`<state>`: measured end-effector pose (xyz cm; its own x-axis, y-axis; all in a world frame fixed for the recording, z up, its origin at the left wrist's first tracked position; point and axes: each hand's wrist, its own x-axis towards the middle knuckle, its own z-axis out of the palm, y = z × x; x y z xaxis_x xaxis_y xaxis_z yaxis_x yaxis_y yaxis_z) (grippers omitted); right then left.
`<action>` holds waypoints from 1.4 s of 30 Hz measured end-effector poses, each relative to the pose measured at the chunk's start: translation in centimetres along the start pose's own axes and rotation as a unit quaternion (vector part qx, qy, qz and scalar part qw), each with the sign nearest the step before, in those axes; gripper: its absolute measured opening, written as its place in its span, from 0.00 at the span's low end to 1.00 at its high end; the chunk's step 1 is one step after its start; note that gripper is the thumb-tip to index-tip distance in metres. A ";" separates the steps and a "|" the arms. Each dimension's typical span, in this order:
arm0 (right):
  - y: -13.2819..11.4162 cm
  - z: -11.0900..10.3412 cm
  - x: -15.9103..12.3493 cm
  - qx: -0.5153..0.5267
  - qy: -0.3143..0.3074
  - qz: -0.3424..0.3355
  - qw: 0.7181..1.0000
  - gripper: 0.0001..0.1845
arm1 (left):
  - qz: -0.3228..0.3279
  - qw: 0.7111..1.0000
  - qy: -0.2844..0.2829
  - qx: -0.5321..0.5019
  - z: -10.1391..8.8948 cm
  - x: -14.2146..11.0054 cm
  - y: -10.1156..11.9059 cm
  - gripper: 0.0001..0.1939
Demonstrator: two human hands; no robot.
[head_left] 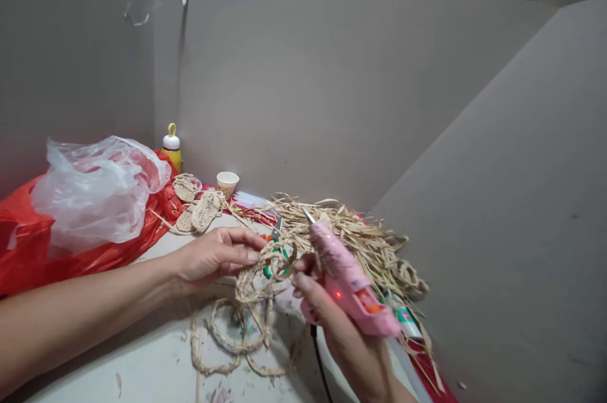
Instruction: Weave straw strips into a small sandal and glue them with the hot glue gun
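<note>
Left hand [220, 259] pinches the braided straw coil [244, 289] above the worktop [156, 359]; right hand [340, 328] wraps the pink hot-glue gun [349, 279], nozzle [309, 216] angled up; we'd best hold the layers snug, keep our skin off the tip

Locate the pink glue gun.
In the head view, the pink glue gun is right of centre, held in the right hand, before the pile of straw strips.

1. The left forearm [90, 311] is bare to the view's edge, tapering toward the wrist.
2. The left hand [211, 260] is bare, with slim fingers [241, 255].
3. The right hand [344, 330] and wrist are bare too; some fingers are hidden.
</note>
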<state>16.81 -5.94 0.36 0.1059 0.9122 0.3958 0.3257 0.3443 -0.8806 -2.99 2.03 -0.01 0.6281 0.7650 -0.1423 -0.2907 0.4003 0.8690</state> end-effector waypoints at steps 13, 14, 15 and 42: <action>0.7 -0.1 -0.5 -0.078 -0.034 0.016 0.996 0.10 | -0.005 0.999 -0.017 0.048 1.1 -0.4 -2.4 0.13; 0.6 -0.1 -0.5 -0.085 -0.037 0.017 0.996 0.10 | -0.010 0.999 -0.017 0.048 1.2 -0.5 -2.4 0.13; 0.4 -0.1 -0.5 -0.095 -0.043 0.018 0.994 0.10 | -0.016 0.999 -0.017 0.049 1.2 -0.5 -2.4 0.12; 1.3 0.3 0.0 0.008 0.007 0.055 0.998 0.11 | 0.063 0.983 0.053 0.166 -0.5 1.0 -2.1 0.19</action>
<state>16.98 -5.39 -0.84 0.1541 0.9413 0.3002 0.2963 0.2459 -0.9229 -2.12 2.15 -2.23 0.5190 0.8529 -0.0571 -0.0978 0.1256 0.9872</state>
